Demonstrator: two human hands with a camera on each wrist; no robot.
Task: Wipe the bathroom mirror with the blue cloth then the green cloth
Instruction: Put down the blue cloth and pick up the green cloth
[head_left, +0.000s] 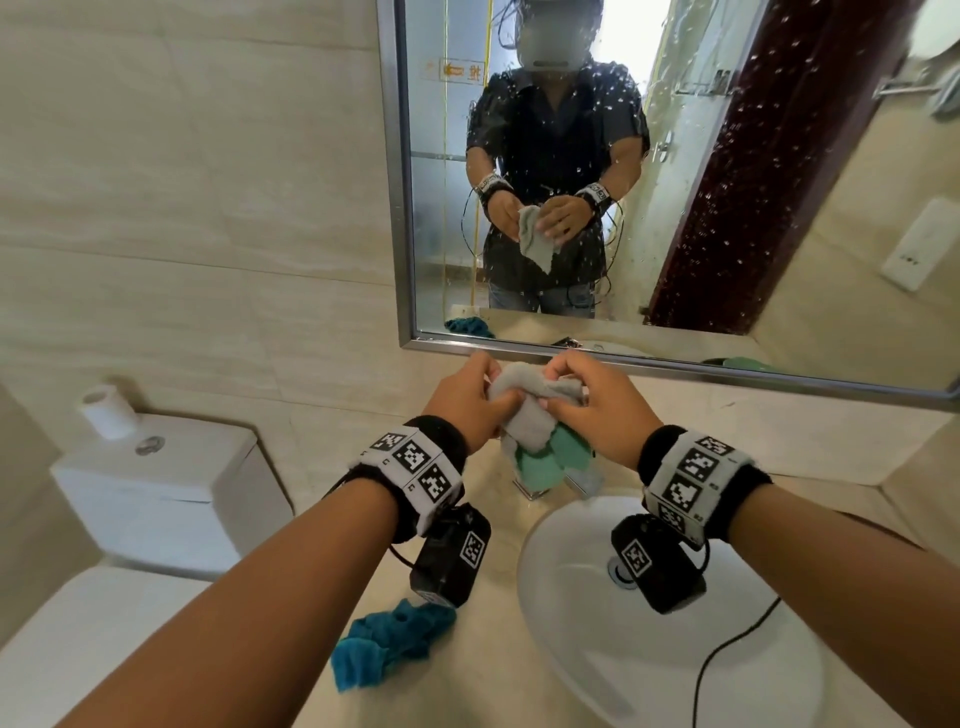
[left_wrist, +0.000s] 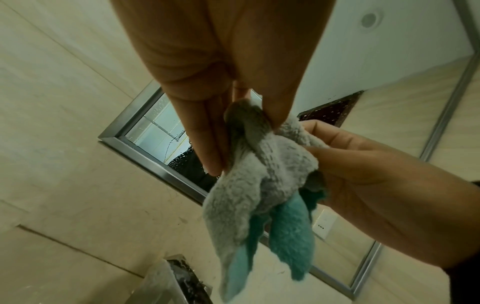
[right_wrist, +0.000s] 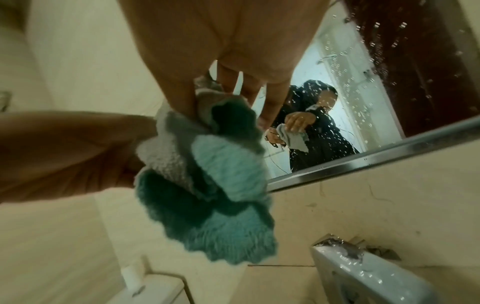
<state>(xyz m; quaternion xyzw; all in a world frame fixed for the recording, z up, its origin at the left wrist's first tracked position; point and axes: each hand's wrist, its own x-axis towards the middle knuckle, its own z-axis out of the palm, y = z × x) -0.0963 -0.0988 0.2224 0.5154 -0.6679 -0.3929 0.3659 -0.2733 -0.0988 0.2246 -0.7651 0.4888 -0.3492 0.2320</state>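
Both of my hands hold one bunched cloth, grey on one side and green on the other (head_left: 537, 423), just below the mirror's lower frame. My left hand (head_left: 480, 389) pinches its left part and my right hand (head_left: 576, 395) pinches its right part. The green folds hang down under the grey ones (left_wrist: 288, 232) (right_wrist: 226, 197). The blue cloth (head_left: 389, 644) lies crumpled on the counter under my left forearm, with no hand on it. The mirror (head_left: 691, 156) is speckled with water drops and reflects me holding the cloth.
A white basin (head_left: 649, 639) sits under my right wrist, with a black cable trailing across it. The tap (head_left: 532, 488) stands behind it, below the cloth. A toilet cistern (head_left: 156, 483) with a paper roll (head_left: 106, 410) is at the left. A wall socket (head_left: 917, 244) is at the right.
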